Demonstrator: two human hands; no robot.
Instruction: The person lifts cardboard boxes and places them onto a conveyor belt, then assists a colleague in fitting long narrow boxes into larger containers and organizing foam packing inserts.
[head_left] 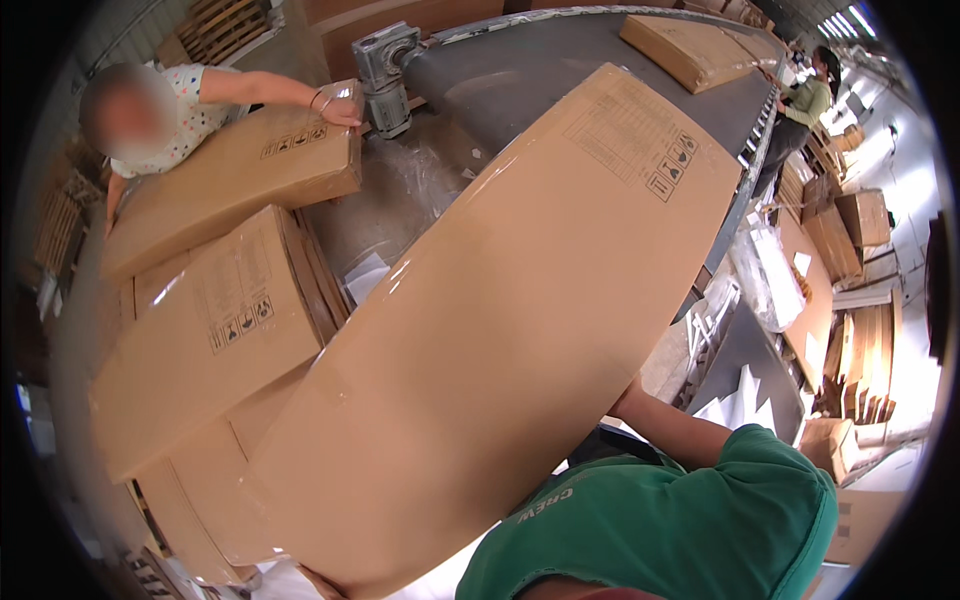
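Note:
A long brown cardboard box (500, 300) fills the middle, slanting from the conveyor at the upper right down to the lower left. Printed handling symbols and clear tape show on its top face. My right hand (628, 397) holds this box at its right side, with the fingers hidden behind the edge. My green-sleeved right arm reaches up to it from the lower right. My left hand does not show. Left of the big box, another flat carton (190, 345) lies on a stack of cartons.
A co-worker (160, 115) at the upper left has both hands on another long carton (240, 185). Behind my box runs a dark conveyor belt (470, 75) with a grey motor (387, 80), bearing one carton (690, 50). A second person (810, 95) stands beside it.

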